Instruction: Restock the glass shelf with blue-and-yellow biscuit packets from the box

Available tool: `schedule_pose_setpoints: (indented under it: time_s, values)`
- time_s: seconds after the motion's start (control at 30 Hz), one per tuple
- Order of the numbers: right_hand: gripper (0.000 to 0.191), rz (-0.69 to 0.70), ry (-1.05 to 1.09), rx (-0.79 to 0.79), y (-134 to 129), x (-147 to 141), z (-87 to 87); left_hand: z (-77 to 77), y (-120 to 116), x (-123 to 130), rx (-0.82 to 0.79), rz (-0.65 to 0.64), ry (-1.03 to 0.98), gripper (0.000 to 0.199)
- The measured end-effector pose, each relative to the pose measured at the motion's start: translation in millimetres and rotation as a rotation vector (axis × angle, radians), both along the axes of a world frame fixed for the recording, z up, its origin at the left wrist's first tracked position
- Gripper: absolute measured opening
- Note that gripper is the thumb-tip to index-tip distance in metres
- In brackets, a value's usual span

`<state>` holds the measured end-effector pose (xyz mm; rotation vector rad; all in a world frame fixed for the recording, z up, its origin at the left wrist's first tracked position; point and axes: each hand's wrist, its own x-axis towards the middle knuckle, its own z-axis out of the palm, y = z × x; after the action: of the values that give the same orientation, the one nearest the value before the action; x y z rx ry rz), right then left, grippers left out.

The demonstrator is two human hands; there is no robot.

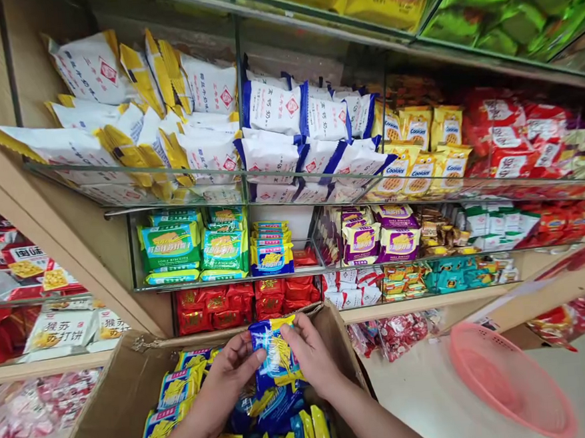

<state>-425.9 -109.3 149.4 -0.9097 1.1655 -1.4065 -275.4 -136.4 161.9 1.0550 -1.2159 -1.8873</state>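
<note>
Between my two hands is a blue and yellow biscuit packet point(276, 355), held above an open cardboard box point(96, 419). My left hand point(231, 367) grips its left side, with the thumb across the front. On the upper right side, my right hand point(309, 351) has its thumb pressed against the wrapper. More packets point(179, 387) of the same colours lie in the box below, partly hidden by my forearms. Just beyond the box, a short stack of blue and yellow packets point(271, 250) stands in a glass shelf compartment beside green soda biscuit packets point(170, 246).
Glass-fronted shelves carry white packets point(274, 107), cookie packets point(419, 170), red packets point(507, 130) and purple biscuit packets point(399, 238). Small red packets point(216, 306) sit on the low shelf behind the box. A pink plastic basket point(509, 381) stands on the floor at right.
</note>
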Motion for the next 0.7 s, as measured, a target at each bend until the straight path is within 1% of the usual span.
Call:
schedule_pose_setpoints:
  time_s: [0.1,0.13,0.2,0.27,0.33,0.37,0.43,0.47,0.53,0.6,0.7]
  values:
    - [0.021,-0.127,-0.098,0.037,-0.6,-2.4,1.4,-5.0,1.8,-0.3,-0.015,-0.073,-0.001,0.048]
    - [0.021,-0.14,-0.129,0.042,-0.7,-3.3,2.2,-6.9,2.3,-0.5,-0.036,-0.097,0.001,0.048]
    - [0.024,-0.088,-0.179,0.034,-0.1,-4.7,3.4,-10.1,2.0,-1.1,-0.097,-0.094,-0.001,0.043]
    - [0.031,0.03,-0.167,0.047,2.2,-4.6,2.8,-12.1,-0.4,-1.7,-0.152,-0.05,-0.011,0.041]
    - [0.039,0.141,-0.087,0.093,5.5,-3.0,0.9,-13.1,-4.1,-1.7,-0.18,-0.031,-0.02,0.042]
    - [0.04,0.173,-0.039,0.113,7.2,-2.0,0.4,-13.7,-5.9,-1.2,-0.184,-0.033,-0.026,0.043]
    - [0.036,0.191,0.049,0.098,9.8,-0.9,2.8,-15.5,-8.5,0.4,-0.189,-0.046,-0.048,0.044]
    - [0.033,0.174,0.094,0.057,10.4,-1.6,6.6,-17.1,-8.8,1.5,-0.193,-0.054,-0.063,0.043]
    - [0.029,0.103,0.186,-0.05,8.6,-6.8,20.4,-21.7,-7.3,3.4,-0.205,-0.076,-0.096,0.041]
    - [0.03,-0.011,0.269,-0.156,0.8,-18.4,40.9,-28.0,-3.6,4.3,-0.225,-0.109,-0.124,0.04]
    - [0.038,-0.174,0.408,-0.306,-24.5,-45.3,75.0,-37.9,3.3,2.9,-0.249,-0.177,-0.159,0.042]
